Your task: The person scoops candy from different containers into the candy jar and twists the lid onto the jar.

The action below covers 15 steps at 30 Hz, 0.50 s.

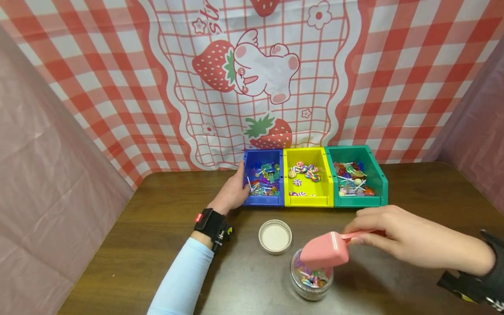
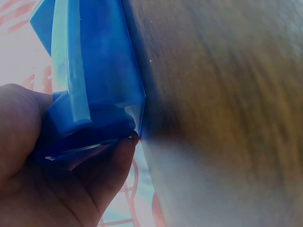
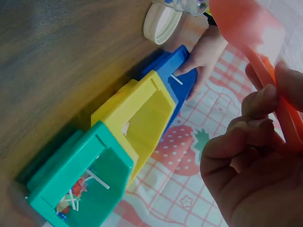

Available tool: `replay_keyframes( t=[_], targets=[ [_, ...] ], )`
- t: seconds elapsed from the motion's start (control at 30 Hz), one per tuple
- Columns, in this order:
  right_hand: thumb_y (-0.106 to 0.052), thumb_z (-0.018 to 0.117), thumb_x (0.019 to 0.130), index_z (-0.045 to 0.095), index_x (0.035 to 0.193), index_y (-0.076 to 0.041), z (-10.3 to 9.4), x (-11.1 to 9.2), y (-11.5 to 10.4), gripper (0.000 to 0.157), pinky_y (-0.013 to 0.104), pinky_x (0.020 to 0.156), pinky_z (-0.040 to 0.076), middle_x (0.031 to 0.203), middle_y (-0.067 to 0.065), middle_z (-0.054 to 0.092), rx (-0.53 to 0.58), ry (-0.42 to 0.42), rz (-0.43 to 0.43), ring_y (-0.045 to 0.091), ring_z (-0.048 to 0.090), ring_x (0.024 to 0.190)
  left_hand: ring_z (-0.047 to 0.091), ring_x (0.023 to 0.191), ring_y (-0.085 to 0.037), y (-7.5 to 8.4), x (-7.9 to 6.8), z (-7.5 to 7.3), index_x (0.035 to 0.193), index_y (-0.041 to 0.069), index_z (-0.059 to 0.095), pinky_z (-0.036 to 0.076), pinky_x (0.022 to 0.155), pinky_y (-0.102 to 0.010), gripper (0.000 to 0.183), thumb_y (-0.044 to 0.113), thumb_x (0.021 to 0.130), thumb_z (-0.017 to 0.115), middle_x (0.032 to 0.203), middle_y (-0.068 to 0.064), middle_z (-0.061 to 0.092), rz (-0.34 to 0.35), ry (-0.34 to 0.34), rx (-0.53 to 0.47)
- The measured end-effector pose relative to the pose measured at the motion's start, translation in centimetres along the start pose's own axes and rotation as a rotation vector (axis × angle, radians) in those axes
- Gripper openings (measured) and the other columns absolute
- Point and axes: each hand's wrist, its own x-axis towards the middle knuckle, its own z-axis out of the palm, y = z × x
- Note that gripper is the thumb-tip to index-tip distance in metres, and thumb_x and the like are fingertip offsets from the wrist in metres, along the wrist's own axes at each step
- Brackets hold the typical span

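My right hand point(image 1: 390, 234) grips the handle of a pink scoop point(image 1: 324, 251), whose bowl is tipped over the mouth of a clear round jar point(image 1: 311, 293). Small colourful candy-like pieces lie in the jar; the scoop hides part of its opening. In the right wrist view, curled fingers and thumb hold the handle of the scoop point(image 3: 251, 28). My left hand point(image 1: 233, 189) holds the left side wall of the blue bin point(image 1: 263, 201), and the left wrist view shows thumb and fingers around the wall of that bin point(image 2: 104, 56).
A yellow bin point(image 1: 309, 201) with swirl lollipop pieces and a green bin point(image 1: 360, 201) with mixed candy pieces adjoin the blue one. A white round lid point(image 1: 275, 236) lies left of the jar on the wooden table point(image 1: 157, 245). A red checked cloth point(image 1: 130, 78) hangs behind.
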Motion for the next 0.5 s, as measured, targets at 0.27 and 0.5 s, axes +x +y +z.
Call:
replay_keyframes(
  t=[0.27,0.5],
  targets=[
    [-0.022,0.06,0.088,0.059,0.109,-0.038,1.3,-0.3,-0.1,0.026,0.016,0.061,0.039,0.089,-0.023,0.049,0.002,0.056,0.006,-0.005,0.045,0.075,0.04,0.124,-0.017,0.2,0.1,0.0,0.15,0.012,0.0,0.033,0.099,-0.034,0.076,0.018,0.091,0.048,0.146,-0.01,0.033,-0.03,-0.008,-0.007],
    [-0.02,0.061,0.087,0.06,0.108,-0.038,1.0,-1.1,0.5,0.027,0.016,0.059,0.038,0.087,-0.021,0.051,0.014,0.104,0.038,-0.005,0.045,0.073,0.039,0.124,-0.016,0.2,0.1,0.2,0.151,0.013,0.001,0.033,0.1,-0.034,0.076,0.018,0.091,0.048,0.146,-0.01,0.033,-0.042,-0.01,0.0]
  ],
)
